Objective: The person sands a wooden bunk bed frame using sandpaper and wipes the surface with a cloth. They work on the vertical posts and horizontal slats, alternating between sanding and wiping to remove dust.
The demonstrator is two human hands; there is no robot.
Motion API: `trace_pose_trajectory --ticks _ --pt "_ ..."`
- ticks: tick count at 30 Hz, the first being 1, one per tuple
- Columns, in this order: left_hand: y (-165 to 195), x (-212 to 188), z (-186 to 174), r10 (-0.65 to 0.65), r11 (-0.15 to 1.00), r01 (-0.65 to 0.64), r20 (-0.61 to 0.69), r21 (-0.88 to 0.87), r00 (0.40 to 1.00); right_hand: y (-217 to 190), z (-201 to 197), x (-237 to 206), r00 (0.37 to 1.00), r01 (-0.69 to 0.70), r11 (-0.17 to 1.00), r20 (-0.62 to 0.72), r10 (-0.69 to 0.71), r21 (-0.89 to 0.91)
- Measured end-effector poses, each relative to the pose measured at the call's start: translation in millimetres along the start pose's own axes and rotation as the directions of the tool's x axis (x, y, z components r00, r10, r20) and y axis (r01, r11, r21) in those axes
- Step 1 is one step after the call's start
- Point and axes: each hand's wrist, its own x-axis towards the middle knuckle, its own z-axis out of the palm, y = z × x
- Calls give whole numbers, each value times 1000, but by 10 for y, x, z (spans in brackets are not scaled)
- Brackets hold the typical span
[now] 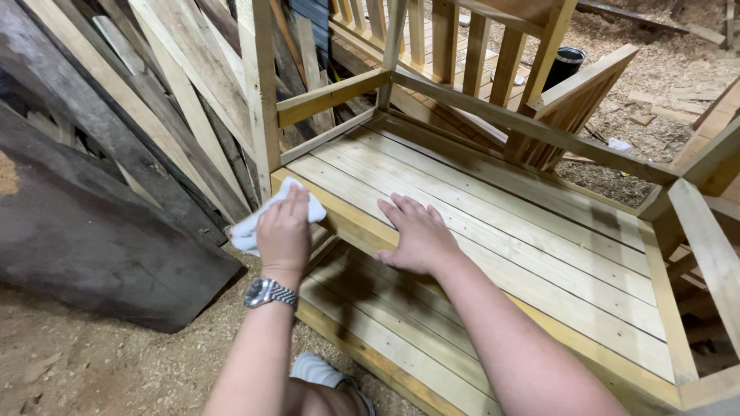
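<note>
Cloth (250,227) crumpled under left hand (284,231)

left hand (284,231) curled gripping, right hand (416,235) flat, open

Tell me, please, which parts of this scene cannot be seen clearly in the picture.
- White cloth: head view, mostly covered by the left hand.
- Slatted wooden platform: its right end is cut off by the picture edge.
- Right hand: its palm is hidden, flat on the slats.
- Black container: partly hidden behind a wooden post.
</note>
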Motion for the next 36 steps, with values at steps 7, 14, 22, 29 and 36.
trace_pose_trajectory --ticks 7,14,22,29,36 --pt "-271 22 16 40 998 -31 -152 61 988 18 21 -23 999 26 1000 -39 -26 11" --pt "-125 -28 -46 -96 991 84 -119 -104 988 11 15 -17 1000 13 1000 -16 -13 18" --pt "-112 136 114 25 990 -5 -135 140 991 26 31 2 1000 16 1000 -2 -16 -6" --pt "27 34 74 211 977 -211 -32 -10 977 36 47 14 1000 16 1000 -20 -16 -12" --pt "1 102 39 71 996 -70 19 -57 997 50 44 -33 999 35 999 -38 -34 22"
